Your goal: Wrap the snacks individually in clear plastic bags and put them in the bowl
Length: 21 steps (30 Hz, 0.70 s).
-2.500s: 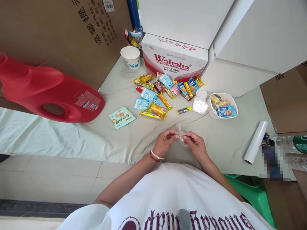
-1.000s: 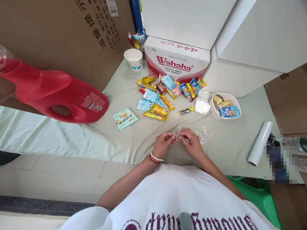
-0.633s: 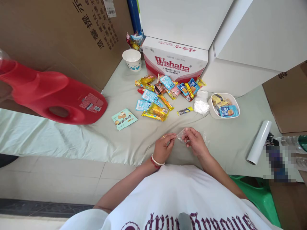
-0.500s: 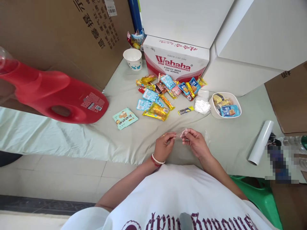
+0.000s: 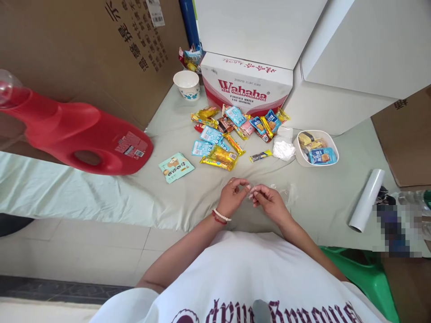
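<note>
My left hand (image 5: 233, 197) is closed in a pinch, fingertips meeting those of my right hand (image 5: 269, 204) just above the cloth. My right fingers are curled and pressed together too. Anything between the fingertips is too small and clear to make out. Crumpled clear plastic film (image 5: 287, 194) lies on the cloth just beyond my right hand. Ahead of the hands is a pile of wrapped snacks (image 5: 220, 157) in yellow, blue and red. A small narrow yellow-and-dark packet (image 5: 261, 155) rests near a crumpled white tissue (image 5: 283, 148). To the left lies a mint-green packet (image 5: 176, 167).
A white tub (image 5: 332, 139) of snacks stands at the right, near a white roll (image 5: 366, 200). At the back are a paper cup (image 5: 186, 85) and a Wahaha carton (image 5: 247, 85). A red jug (image 5: 87, 134) is at the left, and a green stool (image 5: 367, 278) below right.
The clear film that stretched between my fingertips no longer shows there; more film lies beside my right hand. My two hands have come closer together.
</note>
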### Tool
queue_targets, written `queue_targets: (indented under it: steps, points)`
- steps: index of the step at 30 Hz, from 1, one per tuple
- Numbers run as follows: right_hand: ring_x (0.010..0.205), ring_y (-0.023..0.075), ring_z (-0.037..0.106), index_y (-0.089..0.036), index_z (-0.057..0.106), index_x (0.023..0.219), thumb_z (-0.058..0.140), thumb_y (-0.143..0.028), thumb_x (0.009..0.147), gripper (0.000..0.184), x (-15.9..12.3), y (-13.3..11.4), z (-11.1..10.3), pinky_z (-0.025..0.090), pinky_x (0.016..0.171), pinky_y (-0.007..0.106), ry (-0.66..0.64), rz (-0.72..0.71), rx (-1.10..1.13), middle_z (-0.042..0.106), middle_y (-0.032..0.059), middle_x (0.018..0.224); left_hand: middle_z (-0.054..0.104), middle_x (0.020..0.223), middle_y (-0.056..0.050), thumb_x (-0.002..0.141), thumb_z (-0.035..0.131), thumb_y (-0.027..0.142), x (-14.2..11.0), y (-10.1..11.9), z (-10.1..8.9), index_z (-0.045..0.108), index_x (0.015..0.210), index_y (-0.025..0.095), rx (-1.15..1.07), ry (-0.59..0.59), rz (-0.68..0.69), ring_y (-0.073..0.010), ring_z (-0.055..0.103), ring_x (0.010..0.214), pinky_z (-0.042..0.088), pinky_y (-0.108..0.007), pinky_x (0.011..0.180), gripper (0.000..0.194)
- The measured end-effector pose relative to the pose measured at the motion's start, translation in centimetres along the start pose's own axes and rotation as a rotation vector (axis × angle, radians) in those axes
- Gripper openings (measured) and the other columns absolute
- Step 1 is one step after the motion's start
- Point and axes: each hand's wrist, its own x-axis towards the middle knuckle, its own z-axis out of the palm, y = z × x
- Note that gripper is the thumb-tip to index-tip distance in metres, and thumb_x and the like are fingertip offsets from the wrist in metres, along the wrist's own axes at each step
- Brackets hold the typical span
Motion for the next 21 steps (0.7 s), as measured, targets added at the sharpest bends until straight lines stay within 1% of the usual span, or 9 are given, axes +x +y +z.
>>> queue_targets:
  steps: [3, 7, 9, 11, 13, 15, 17, 19, 21]
  points:
    - [0.067, 0.0146, 0.06, -0.022, 0.07, 0.095, 0.061, -0.049, 0.089, 0.029, -0.2, 0.5, -0.1, 0.055, 0.066, 0.03, 0.027, -0.021, -0.075, 0.068, 0.0017, 0.082, 0.06, 0.072, 0.001, 0.072, 0.08, 0.033, 0.8, -0.5, 0.3, 0.07, 0.074, 0.018, -0.257, 0.043, -0.116, -0.0118, 0.05, 0.067, 0.043, -0.026, 0.069, 0.018]
    - [0.062, 0.0147, 0.057, -0.024, 0.072, 0.102, 0.06, -0.046, 0.089, 0.029, -0.4, 1.3, -0.6, 0.051, 0.061, 0.029, 0.139, -0.077, -0.145, 0.067, 0.0015, 0.081, 0.066, 0.084, 0.0, 0.073, 0.076, 0.037, 1.4, -1.2, 0.4, 0.057, 0.077, 0.019, -0.57, 0.14, -0.247, -0.0136, 0.061, 0.079, 0.052, -0.031, 0.079, 0.026]
    - [0.061, 0.0145, 0.056, -0.025, 0.073, 0.104, 0.059, -0.044, 0.089, 0.029, -0.4, 1.8, -0.9, 0.049, 0.06, 0.029, 0.171, -0.097, -0.17, 0.068, 0.0018, 0.083, 0.067, 0.088, -0.001, 0.069, 0.075, 0.03, 1.6, -1.5, 0.0, 0.054, 0.078, 0.02, -0.675, 0.154, -0.282, -0.0143, 0.064, 0.086, 0.053, -0.034, 0.085, 0.025]
    - [0.06, 0.0146, 0.056, -0.025, 0.074, 0.103, 0.059, -0.044, 0.088, 0.029, -0.5, 2.4, -1.2, 0.049, 0.059, 0.029, 0.186, -0.092, -0.183, 0.068, 0.002, 0.082, 0.065, 0.088, -0.001, 0.064, 0.073, 0.019, 1.8, -1.6, -0.5, 0.055, 0.081, 0.02, -0.759, 0.168, -0.311, -0.0132, 0.064, 0.086, 0.053, -0.032, 0.087, 0.025]
    - [0.059, 0.0147, 0.057, -0.024, 0.075, 0.101, 0.059, -0.044, 0.087, 0.028, -0.6, 2.8, -1.4, 0.049, 0.059, 0.029, 0.191, -0.075, -0.189, 0.068, 0.0017, 0.08, 0.064, 0.086, -0.001, 0.058, 0.067, 0.01, 1.9, -1.5, -1.1, 0.059, 0.084, 0.019, -0.774, 0.166, -0.32, -0.0116, 0.061, 0.081, 0.052, -0.028, 0.081, 0.029]
    - [0.059, 0.0148, 0.057, -0.024, 0.075, 0.099, 0.059, -0.042, 0.086, 0.028, -0.7, 3.2, -1.5, 0.049, 0.06, 0.029, 0.198, -0.059, -0.188, 0.067, 0.0009, 0.077, 0.064, 0.088, -0.003, 0.054, 0.062, 0.008, 1.7, -1.1, -1.4, 0.064, 0.086, 0.017, -0.801, 0.13, -0.327, -0.011, 0.057, 0.076, 0.049, -0.026, 0.073, 0.034]
    - [0.059, 0.0147, 0.057, -0.023, 0.075, 0.098, 0.058, -0.04, 0.085, 0.027, -0.7, 3.2, -1.6, 0.049, 0.06, 0.029, 0.211, -0.056, -0.18, 0.066, 0.0002, 0.075, 0.065, 0.093, -0.007, 0.054, 0.061, 0.011, 1.3, -0.4, -1.4, 0.067, 0.09, 0.015, -0.849, 0.054, -0.325, -0.0114, 0.054, 0.073, 0.045, -0.025, 0.065, 0.036]
    - [0.059, 0.0146, 0.057, -0.023, 0.075, 0.098, 0.057, -0.038, 0.085, 0.027, -0.8, 3.1, -1.8, 0.048, 0.06, 0.029, 0.218, -0.072, -0.182, 0.065, 0.0001, 0.075, 0.064, 0.098, -0.008, 0.061, 0.065, 0.019, 1.0, 0.2, -1.1, 0.069, 0.096, 0.014, -0.834, -0.011, -0.325, -0.0112, 0.051, 0.07, 0.041, -0.025, 0.06, 0.036]
    - [0.059, 0.0146, 0.057, -0.023, 0.076, 0.098, 0.056, -0.036, 0.086, 0.027, -0.9, 3.0, -1.9, 0.048, 0.061, 0.029, 0.221, -0.1, -0.21, 0.065, 0.0003, 0.075, 0.063, 0.096, -0.006, 0.066, 0.072, 0.028, 0.8, 0.3, -0.5, 0.069, 0.101, 0.016, -0.639, -0.004, -0.306, -0.0109, 0.048, 0.068, 0.039, -0.024, 0.06, 0.036]
